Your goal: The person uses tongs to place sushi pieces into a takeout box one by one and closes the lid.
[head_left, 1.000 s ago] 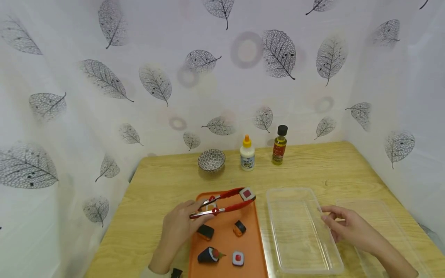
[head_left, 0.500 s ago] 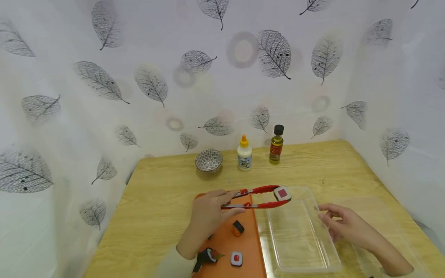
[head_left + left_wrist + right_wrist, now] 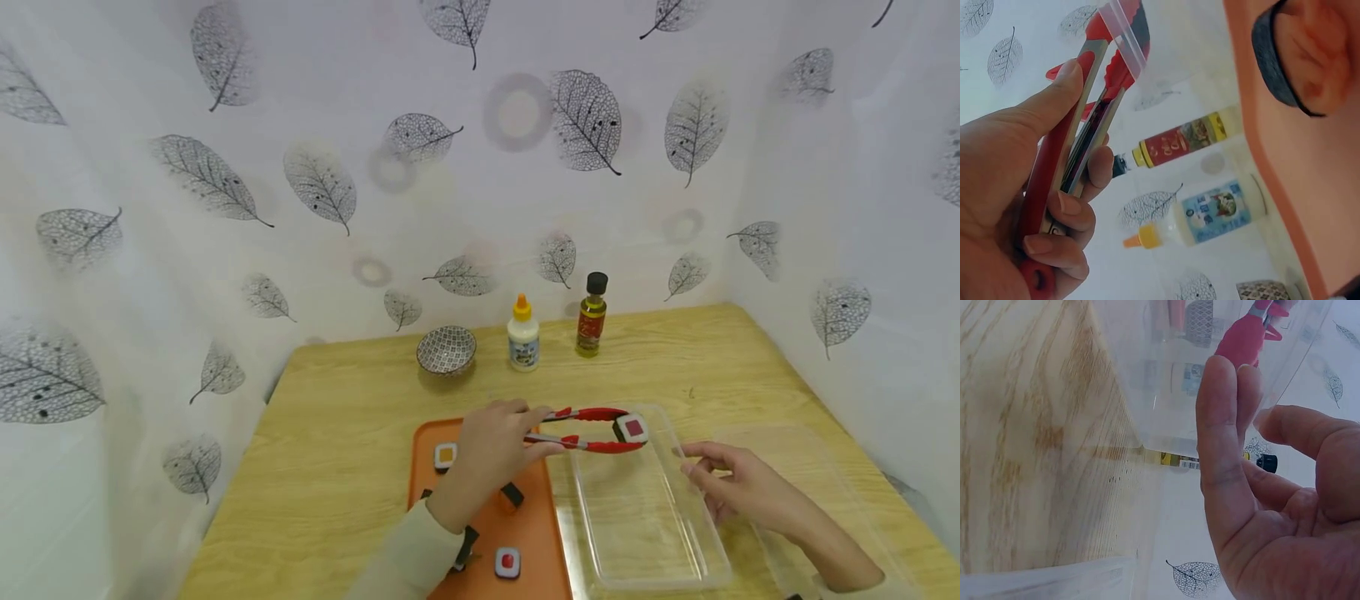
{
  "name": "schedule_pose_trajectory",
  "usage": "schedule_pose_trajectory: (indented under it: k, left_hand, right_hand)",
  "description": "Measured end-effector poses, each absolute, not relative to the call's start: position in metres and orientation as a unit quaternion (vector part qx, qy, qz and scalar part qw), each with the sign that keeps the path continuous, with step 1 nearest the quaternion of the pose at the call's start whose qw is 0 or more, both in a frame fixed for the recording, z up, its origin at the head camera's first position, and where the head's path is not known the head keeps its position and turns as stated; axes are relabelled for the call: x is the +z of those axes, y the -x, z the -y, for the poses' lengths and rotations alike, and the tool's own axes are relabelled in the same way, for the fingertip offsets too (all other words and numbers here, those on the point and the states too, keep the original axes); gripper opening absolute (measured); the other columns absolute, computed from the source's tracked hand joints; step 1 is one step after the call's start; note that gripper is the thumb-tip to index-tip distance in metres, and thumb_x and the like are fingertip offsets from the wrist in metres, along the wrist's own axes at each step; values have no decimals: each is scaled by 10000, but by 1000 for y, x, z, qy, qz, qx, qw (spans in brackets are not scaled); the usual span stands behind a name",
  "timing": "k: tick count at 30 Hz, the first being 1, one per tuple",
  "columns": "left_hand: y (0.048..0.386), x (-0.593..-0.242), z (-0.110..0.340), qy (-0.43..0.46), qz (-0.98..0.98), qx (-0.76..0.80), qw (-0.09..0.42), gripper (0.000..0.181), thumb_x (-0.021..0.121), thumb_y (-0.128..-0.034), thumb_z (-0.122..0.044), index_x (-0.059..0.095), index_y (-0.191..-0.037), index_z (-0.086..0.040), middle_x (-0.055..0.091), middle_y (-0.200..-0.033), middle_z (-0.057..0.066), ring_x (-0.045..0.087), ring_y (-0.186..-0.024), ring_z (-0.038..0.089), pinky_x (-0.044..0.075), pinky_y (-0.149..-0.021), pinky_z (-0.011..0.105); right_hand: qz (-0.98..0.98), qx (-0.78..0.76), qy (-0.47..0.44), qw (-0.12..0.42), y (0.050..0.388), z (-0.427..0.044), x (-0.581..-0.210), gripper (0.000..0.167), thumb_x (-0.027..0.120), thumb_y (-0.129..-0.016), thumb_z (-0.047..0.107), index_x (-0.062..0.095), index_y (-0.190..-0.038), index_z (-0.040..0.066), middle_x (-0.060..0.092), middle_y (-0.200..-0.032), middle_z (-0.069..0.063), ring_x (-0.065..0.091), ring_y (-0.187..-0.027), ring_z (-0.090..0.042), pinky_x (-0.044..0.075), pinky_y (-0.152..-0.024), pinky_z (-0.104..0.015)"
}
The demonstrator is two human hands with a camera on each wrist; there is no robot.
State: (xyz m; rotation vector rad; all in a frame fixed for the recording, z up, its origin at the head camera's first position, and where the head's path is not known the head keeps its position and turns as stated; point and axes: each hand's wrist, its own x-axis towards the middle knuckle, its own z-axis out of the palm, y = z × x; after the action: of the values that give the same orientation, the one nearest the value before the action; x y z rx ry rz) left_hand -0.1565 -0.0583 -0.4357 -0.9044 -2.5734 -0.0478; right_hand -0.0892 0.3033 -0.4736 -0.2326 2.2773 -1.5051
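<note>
My left hand (image 3: 491,450) grips red-and-silver tongs (image 3: 603,448). Between the tongs' tips is a square sushi roll (image 3: 632,428) with a dark red centre, above the far part of a clear plastic container (image 3: 588,525). In the left wrist view, thumb and fingers wrap the tongs' red handle (image 3: 1054,156). At the container's right side, my right hand (image 3: 738,483) holds the rim between thumb and fingers; the right wrist view has the fingers (image 3: 1217,412) along the outer wall. Left of the container, an orange tray (image 3: 540,533) bears several sushi pieces, partly hidden by my left arm.
A patterned bowl (image 3: 446,350), a white bottle with a yellow cap (image 3: 523,340) and an oil bottle (image 3: 591,321) stand along the back of the wooden table (image 3: 337,433). A clear flat lid-like sheet (image 3: 810,483) lies right of the container. A leaf-print curtain surrounds the table.
My left hand has carried the tongs and sushi roll rightward, from above the tray to above the container. My right hand stays at the container's rim. The head view has shifted slightly.
</note>
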Motion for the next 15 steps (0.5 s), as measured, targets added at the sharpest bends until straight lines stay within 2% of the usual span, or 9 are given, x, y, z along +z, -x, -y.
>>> schedule_pose_trajectory:
  k: [5,11,15]
  left_hand:
    - [158,-440,47,330,922,9,201,571,681,-823,-772,767,-1244,-396,779,-946,-119,684,-701,67,421,-480,186]
    - [157,-445,35,324,927,25,185,564,660,-823,-791,768,-1236,-421,794,-980,-120,716,-743,96,354,-436,189]
    - [157,-446,27,316,932,30,174,571,648,-830,-797,764,-1246,-424,795,-1016,-116,727,-771,114,388,-438,204]
  right_hand:
    - [-816,-536,78,201,89,-302,-473,567,541,-1113,229,404,-1500,-162,629,-940,-118,658,-629,-146,603,-569,-378]
    - [-818,-533,76,202,89,-302,-474,556,542,-1112,223,413,-1490,-164,636,-905,-93,656,-633,-146,598,-568,-366]
    - [-815,-536,79,205,89,-304,-474,563,528,-1118,214,388,-1495,-180,629,-883,-72,651,-634,-148,598,-572,-365]
